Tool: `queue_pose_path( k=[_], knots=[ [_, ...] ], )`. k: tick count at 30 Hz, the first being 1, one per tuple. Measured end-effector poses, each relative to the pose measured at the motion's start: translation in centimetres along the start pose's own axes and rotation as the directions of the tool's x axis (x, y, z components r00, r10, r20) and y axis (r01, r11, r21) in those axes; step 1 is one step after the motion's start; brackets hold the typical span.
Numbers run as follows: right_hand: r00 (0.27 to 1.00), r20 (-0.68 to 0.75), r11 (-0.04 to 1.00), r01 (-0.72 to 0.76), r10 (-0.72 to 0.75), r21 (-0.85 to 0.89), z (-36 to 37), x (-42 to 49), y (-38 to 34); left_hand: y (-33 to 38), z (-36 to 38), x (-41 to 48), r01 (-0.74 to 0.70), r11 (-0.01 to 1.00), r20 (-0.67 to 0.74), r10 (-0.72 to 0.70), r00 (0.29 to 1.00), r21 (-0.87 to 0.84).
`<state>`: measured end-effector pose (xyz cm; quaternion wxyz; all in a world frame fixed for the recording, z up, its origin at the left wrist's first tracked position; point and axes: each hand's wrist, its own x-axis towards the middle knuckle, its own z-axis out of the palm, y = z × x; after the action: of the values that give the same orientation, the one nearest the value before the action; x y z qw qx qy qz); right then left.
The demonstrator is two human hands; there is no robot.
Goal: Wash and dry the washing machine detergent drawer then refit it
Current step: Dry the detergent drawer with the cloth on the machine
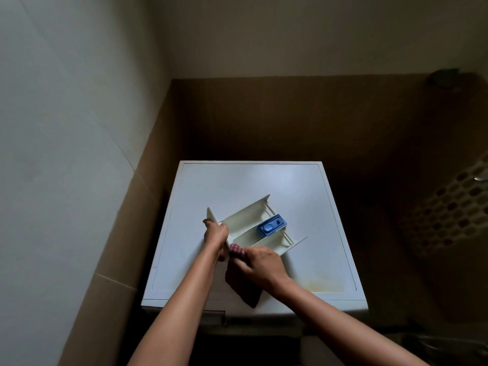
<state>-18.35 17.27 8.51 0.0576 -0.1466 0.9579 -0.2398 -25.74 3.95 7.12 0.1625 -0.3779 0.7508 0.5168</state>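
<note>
A white detergent drawer (247,229) lies angled on the flat white top of a washing machine (303,196), its open compartments facing up and a blue insert (272,225) seated in the far middle section (the other compartments look bare). The left hand (216,235) is wrapped around the drawer's front panel at the near-left end, while the right hand (260,262) is closed on a red-checked cloth (237,249) pressed against the drawer's near corner, the cloth's dark tail hanging toward the machine's front edge. A yellowish stain (320,282) marks the lid near the right wrist. Brown tiled walls enclose the machine; a patterned mosaic panel (449,212) stands at right.
</note>
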Motion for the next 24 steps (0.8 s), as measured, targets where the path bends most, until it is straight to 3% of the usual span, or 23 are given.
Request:
queue_pose_path(
  k=[2, 5, 7, 10, 12, 13, 14, 17, 19, 24],
  knots=[
    [0.994, 0.036, 0.977, -0.104, 0.099, 0.184, -0.6, 0.1, 0.9, 0.3, -0.1, -0.1, 0.007, 1.0, 0.012, -0.006, 1.0, -0.024],
    [0.947, 0.002, 0.837, -0.285, 0.322, 0.467, -2.4, 1.4, 2.7, 0.5, -0.2, 0.2, -0.019, 1.0, 0.023, 0.019, 1.0, -0.022],
    [0.907, -0.072, 0.767, -0.306, 0.416, 0.564, -4.2, 2.8, 3.9, 0.4, -0.2, 0.6, -0.043, 0.998, 0.056, 0.045, 0.997, -0.042],
    [0.877, -0.301, 0.856, -0.202, 0.375, 0.477, -5.6, 4.5, 5.2, 0.3, -0.3, 0.6, -0.081, 0.996, 0.089, 0.085, 0.992, -0.047],
    [0.883, -0.407, 0.952, -0.125, 0.235, 0.279, -4.9, 5.1, 5.6, 0.2, -0.3, 0.4, -0.116, 0.993, 0.067, 0.117, 0.991, -0.022],
    [0.904, -0.392, 0.98, -0.114, 0.171, 0.166, -3.9, 5.3, 5.6, 0.1, -0.2, 0.4, -0.13, 0.991, 0.052, 0.13, 0.99, -0.01],
    [0.937, -0.327, 0.992, -0.11, 0.125, 0.065, -2.8, 5.4, 5.5, -0.1, 0.0, 0.4, -0.145, 0.989, 0.036, 0.145, 0.989, 0.007],
    [0.992, 0.078, 0.98, -0.081, 0.096, -0.181, 0.5, 5.2, 4.2, -0.6, 0.4, 0.5, -0.185, 0.982, -0.028, 0.186, 0.982, 0.049],
    [0.964, 0.24, 0.971, -0.06, 0.116, -0.229, 1.2, 6.0, 3.7, -0.7, 0.5, 0.7, -0.205, 0.977, -0.064, 0.209, 0.976, 0.055],
    [0.871, 0.479, 0.982, -0.022, 0.112, -0.19, -0.8, 9.8, 4.2, -0.9, 0.5, 1.3, -0.234, 0.97, -0.093, 0.24, 0.966, 0.07]
  ],
)
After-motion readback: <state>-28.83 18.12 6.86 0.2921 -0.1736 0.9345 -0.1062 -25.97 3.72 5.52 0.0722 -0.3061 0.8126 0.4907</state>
